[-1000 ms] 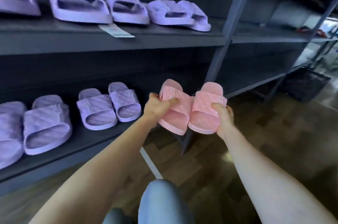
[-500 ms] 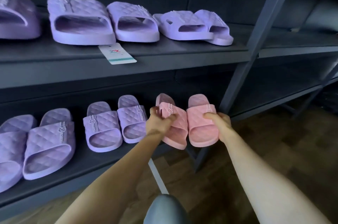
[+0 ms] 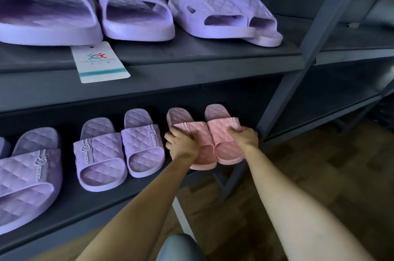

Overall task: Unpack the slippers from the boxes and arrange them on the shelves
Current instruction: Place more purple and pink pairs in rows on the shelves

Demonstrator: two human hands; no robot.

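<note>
The left pink slipper [image 3: 199, 131] and the right pink slipper [image 3: 221, 134] sat side by side, touching, at the right end of the lower shelf [image 3: 89, 203], just beside a purple pair [image 3: 100, 149]. Their long axes ran front to back, heels pointing into the shelf and open toes toward the person, out over the front edge. Both were quilted, with a small raised mark on the strap. The left hand [image 3: 183, 145] gripped the left slipper's strap. The right hand [image 3: 243, 136] gripped the right slipper's outer side, fingers curled over it.
</note>
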